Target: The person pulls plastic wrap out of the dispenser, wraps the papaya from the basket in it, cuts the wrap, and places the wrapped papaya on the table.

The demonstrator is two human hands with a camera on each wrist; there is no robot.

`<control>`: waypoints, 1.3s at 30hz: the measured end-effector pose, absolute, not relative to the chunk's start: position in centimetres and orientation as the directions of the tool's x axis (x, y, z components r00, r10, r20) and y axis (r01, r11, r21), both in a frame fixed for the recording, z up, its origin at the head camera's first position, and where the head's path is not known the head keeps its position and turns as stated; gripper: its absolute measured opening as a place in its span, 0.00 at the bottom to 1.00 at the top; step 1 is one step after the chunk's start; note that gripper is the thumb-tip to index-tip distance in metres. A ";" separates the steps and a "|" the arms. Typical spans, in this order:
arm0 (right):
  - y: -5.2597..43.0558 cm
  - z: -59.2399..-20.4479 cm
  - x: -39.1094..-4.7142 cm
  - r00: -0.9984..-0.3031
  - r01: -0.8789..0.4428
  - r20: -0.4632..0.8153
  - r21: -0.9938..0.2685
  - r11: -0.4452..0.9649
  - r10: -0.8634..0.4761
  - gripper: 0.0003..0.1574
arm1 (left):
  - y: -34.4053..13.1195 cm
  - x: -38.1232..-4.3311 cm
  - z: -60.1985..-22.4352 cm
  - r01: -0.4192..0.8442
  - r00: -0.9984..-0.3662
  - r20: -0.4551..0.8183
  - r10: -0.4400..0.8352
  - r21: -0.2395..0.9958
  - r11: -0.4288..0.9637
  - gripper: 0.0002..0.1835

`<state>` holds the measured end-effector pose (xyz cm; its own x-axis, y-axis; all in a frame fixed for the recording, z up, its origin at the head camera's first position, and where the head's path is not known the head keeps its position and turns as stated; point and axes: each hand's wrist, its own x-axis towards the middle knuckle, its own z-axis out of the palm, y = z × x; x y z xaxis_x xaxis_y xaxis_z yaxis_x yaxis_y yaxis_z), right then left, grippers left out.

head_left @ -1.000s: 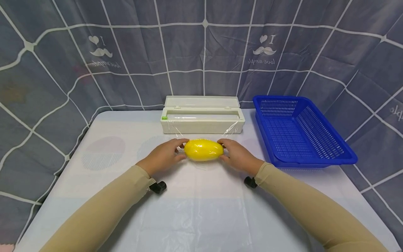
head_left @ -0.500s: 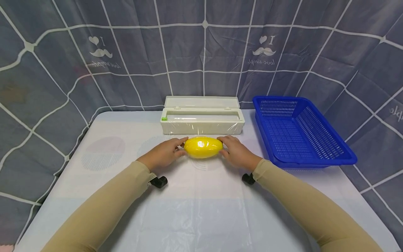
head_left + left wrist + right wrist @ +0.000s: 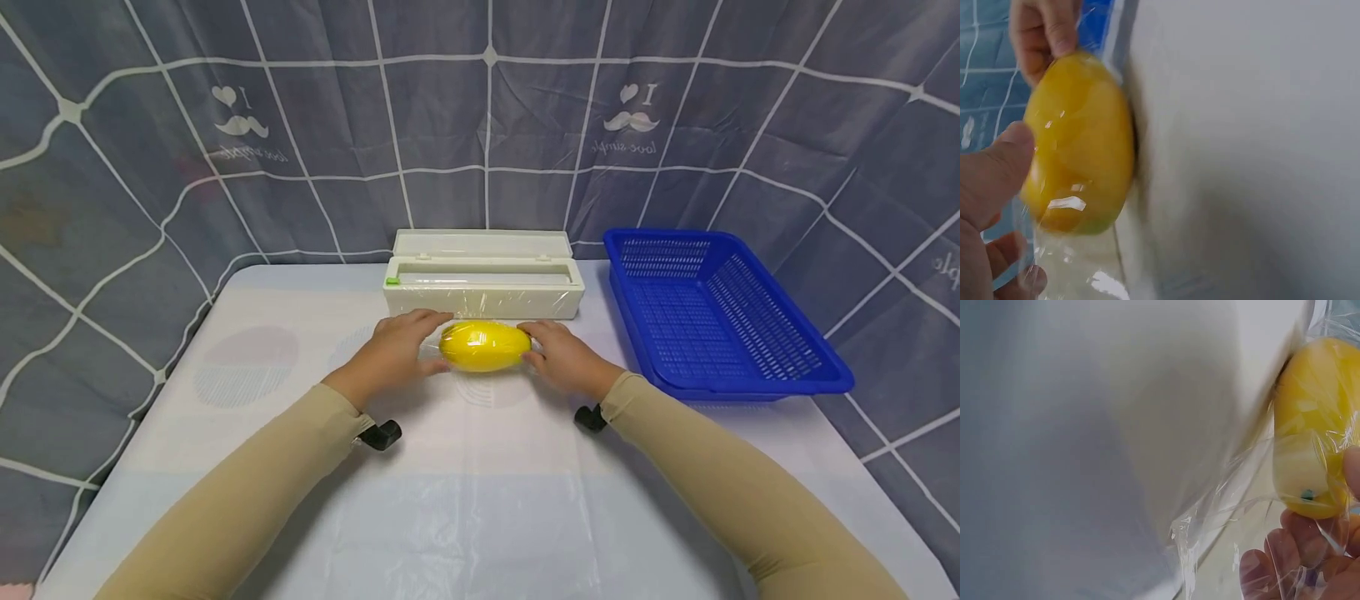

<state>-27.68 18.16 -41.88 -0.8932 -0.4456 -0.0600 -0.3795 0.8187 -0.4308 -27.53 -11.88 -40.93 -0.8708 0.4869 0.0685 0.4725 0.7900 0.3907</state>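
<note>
A yellow oval fruit (image 3: 485, 346), shaped like a mango, lies crosswise between both hands in front of a white cling film dispenser (image 3: 483, 300). Clear cling film (image 3: 1254, 512) covers the fruit and trails off its ends; glints of it also show before the dispenser. My right hand (image 3: 564, 357) holds the fruit's right end between thumb and fingers. At the left end, my left hand (image 3: 392, 350) has its thumb and fingers spread apart. In the left wrist view, the left thumb (image 3: 1007, 159) is beside the fruit, and its other fingers lie behind loose film.
The dispenser's lid (image 3: 482, 243) stands raised, and a green slider (image 3: 393, 282) sits at its left end. A blue plastic basket (image 3: 720, 312) stands at the right of the table (image 3: 465, 517). A grey checked curtain (image 3: 450, 108) hangs around the back and sides.
The fruit has moved slightly away from the person, toward the dispenser. My left hand's fingers have spread and shifted forward off the fruit's left end. The right hand keeps its hold.
</note>
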 end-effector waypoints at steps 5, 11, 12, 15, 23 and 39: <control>18.3 -41.7 -27.9 -0.888 -0.389 -0.057 -0.435 0.812 -0.456 0.33 | -10.4 -27.8 -41.4 0.472 -0.866 0.027 0.499 0.371 0.800 0.48; 18.2 -41.6 -28.2 -0.898 -0.353 -0.067 -0.480 0.803 -0.434 0.37 | -9.8 -28.7 -42.0 0.441 -0.888 0.040 0.459 0.363 0.821 0.44; 18.2 -41.5 -28.2 -0.903 -0.343 -0.069 -0.480 0.808 -0.424 0.38 | -9.8 -28.8 -42.1 0.443 -0.887 0.044 0.460 0.365 0.819 0.43; 18.2 -41.2 -28.0 -0.915 -0.339 -0.058 -0.425 0.839 -0.399 0.40 | -9.8 -29.1 -42.1 0.451 -0.883 0.050 0.468 0.370 0.812 0.41; 16.4 -40.3 -27.4 -0.896 -0.442 0.058 -0.213 0.872 -0.440 0.54 | -9.9 -29.7 -41.9 0.424 -0.889 0.009 0.457 0.389 0.817 0.41; 16.0 -41.6 -29.9 -0.892 -0.450 0.084 -0.235 0.861 -0.443 0.35 | -10.6 -30.9 -42.1 0.389 -0.899 0.008 0.437 0.472 0.791 0.42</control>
<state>-29.88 16.00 -41.57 -0.8924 -0.4434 0.0837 -0.4501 0.8614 -0.2352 -30.92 -10.56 -42.06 -0.8993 0.4373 0.0075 0.3887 0.7913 0.4720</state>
